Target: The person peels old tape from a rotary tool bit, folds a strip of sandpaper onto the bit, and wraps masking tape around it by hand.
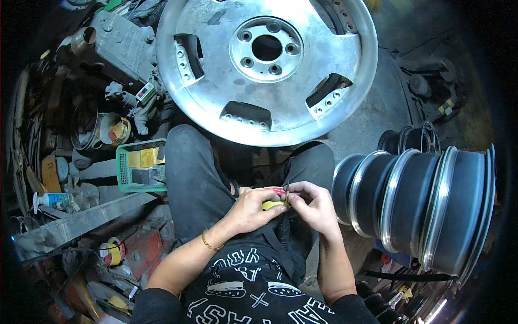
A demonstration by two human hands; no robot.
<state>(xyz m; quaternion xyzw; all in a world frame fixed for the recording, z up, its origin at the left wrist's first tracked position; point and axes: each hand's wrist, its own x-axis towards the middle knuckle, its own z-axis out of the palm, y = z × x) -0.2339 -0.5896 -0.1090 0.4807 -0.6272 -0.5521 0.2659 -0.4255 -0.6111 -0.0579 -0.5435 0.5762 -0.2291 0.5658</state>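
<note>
Over my lap, my left hand is closed round a small yellow and pinkish-red roll-like piece, whose exact kind I cannot make out. My right hand meets it from the other side, with thumb and forefinger pinching a thin brownish edge of it. Both sets of fingertips almost touch, and they hide part of the piece. Beyond my knees a large bare-metal wheel rim lies face up, with a round centre hole and several slots. Neither hand touches the rim.
A green plastic basket with yellow and grey pieces stands left of my knee. Several dark rims with shiny lips lie in a row at the right. A metal beam, tubs and clutter fill the left side.
</note>
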